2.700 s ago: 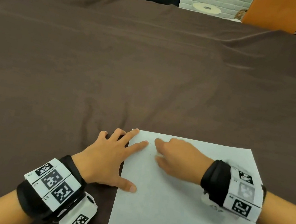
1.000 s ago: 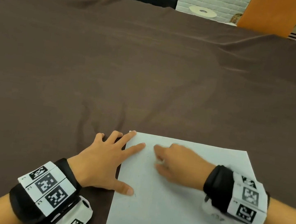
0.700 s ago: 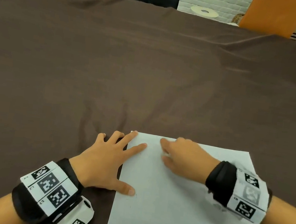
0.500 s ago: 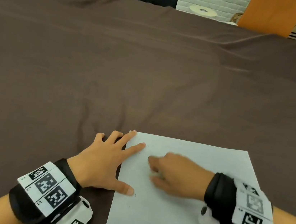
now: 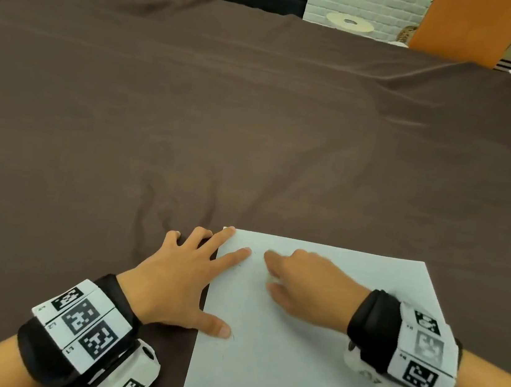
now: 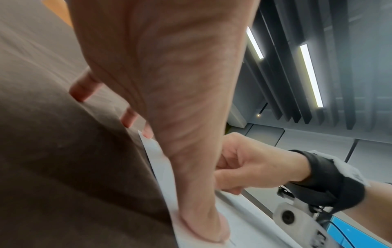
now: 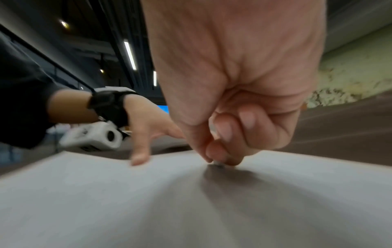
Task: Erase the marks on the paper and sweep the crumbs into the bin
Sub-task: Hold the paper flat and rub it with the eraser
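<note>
Head view: erasing step, white paper sheet (image 5: pixel 308 346).
My left hand (image 5: pixel 184 276) spread, pinning; right hand (image 5: pixel 303 287) pinching small white eraser (image 7: pixel 217 162); next, firm rubbing.

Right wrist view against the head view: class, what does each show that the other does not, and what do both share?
Only the right wrist view shows the small white eraser pinched in the right hand, its tip on the paper. Only the head view shows the whole sheet and the brown tablecloth. Both show the left hand pressing on the paper.
</note>
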`<action>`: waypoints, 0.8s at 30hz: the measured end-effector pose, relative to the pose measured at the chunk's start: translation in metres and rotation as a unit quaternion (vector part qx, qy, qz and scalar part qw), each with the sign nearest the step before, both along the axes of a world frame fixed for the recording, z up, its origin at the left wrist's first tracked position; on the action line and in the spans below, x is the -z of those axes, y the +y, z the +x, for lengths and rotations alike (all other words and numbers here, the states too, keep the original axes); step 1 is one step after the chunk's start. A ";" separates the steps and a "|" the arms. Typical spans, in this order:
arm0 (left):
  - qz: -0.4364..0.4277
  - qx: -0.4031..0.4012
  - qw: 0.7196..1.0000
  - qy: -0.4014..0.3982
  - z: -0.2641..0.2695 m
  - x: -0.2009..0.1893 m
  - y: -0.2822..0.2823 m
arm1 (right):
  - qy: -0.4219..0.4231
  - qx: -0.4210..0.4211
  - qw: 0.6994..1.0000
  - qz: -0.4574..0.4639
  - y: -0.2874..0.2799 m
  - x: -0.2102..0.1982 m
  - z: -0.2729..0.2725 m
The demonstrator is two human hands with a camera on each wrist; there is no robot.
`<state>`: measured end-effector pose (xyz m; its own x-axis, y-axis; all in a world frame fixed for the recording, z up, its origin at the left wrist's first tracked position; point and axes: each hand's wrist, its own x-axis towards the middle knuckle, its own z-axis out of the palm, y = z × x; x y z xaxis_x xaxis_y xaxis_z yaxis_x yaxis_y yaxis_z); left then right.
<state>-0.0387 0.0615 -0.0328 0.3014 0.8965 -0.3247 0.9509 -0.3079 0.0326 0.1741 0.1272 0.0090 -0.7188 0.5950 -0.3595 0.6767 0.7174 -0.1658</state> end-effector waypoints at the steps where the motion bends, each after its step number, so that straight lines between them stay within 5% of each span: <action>1: 0.000 0.001 1.000 0.001 0.000 0.000 0.000 | -0.005 -0.032 0.999 -0.016 -0.012 0.001 -0.003; 4: -0.004 0.002 1.000 0.003 0.001 0.000 0.000 | -0.002 -0.077 0.995 -0.062 -0.034 0.002 -0.004; 8: 0.001 0.001 1.000 0.000 0.000 0.001 -0.001 | 0.003 0.018 1.000 -0.014 -0.006 -0.002 0.000; 13: -0.002 0.000 1.000 0.002 0.000 0.001 0.000 | 0.003 -0.062 0.996 -0.066 -0.039 0.001 -0.004; 18: 0.000 -0.002 1.000 -0.004 0.000 0.002 -0.001 | 0.011 0.012 1.000 -0.021 -0.014 -0.005 -0.005; 24: -0.007 0.001 1.000 0.008 0.000 0.000 0.001 | 0.004 -0.050 0.996 -0.070 -0.035 -0.002 -0.006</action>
<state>-0.0382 0.0622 -0.0327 0.2981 0.8913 -0.3417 0.9506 -0.3098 0.0214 0.1678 0.0920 0.0112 -0.7751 0.4647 -0.4281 0.6010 0.7512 -0.2729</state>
